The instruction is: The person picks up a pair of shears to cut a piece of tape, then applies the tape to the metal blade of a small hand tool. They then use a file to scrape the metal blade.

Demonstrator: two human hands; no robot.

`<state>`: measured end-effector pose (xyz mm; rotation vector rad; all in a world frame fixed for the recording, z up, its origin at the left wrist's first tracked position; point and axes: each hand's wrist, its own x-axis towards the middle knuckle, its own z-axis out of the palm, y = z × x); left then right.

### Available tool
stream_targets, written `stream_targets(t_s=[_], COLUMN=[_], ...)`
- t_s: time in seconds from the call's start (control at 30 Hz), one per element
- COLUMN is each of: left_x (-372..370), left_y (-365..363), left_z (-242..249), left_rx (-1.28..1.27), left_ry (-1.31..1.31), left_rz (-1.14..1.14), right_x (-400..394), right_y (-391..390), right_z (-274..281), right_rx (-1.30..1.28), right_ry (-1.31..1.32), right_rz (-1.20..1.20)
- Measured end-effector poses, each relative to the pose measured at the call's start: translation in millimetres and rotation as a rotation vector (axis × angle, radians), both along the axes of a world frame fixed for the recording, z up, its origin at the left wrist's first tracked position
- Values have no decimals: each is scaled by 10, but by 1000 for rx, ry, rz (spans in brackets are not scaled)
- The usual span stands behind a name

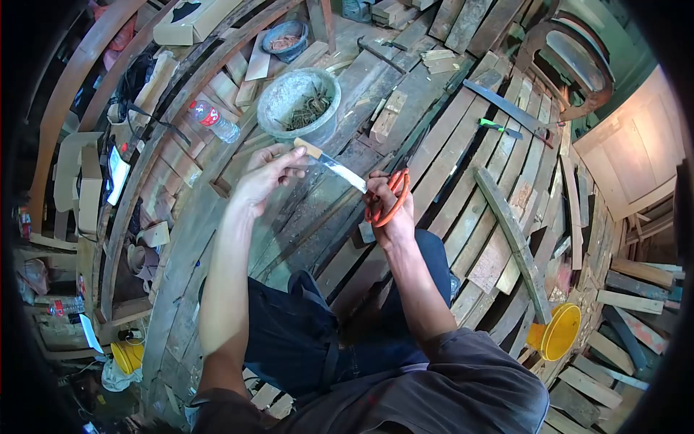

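My left hand (266, 173) is closed in a pinch near the tan end of a narrow tan-and-white strip (340, 172). The strip slants down to the right, its white part bright, and meets the fingers of my right hand (390, 217). That hand is closed around orange-red looped handles (402, 189), which look like those of scissors. Their blades cannot be made out apart from the strip. Just beyond my left hand stands a round grey basin (271, 98) with dark scraps inside.
A smaller bucket (296, 49), a plastic bottle (217, 121) and a wood block (389, 116) lie ahead. On the slatted planks to the right are a handsaw (506, 108), a green-handled tool (499, 129), a long board (512, 242) and a yellow bucket (564, 331).
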<state>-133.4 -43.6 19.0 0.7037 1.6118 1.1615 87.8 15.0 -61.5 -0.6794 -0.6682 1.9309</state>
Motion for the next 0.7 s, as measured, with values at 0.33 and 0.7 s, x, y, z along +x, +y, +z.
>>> stream_targets(t_s=[0.33, 0.7], left_x=[-149, -700], left_y=[1, -200], left_z=[11, 248], left_rx=[138, 325], left_ry=[96, -20], left_rz=[61, 273], right_x=[-131, 121], right_y=[-228, -120], right_z=[93, 47], right_rx=[46, 556], right_ry=[-220, -144], right_rz=[213, 743])
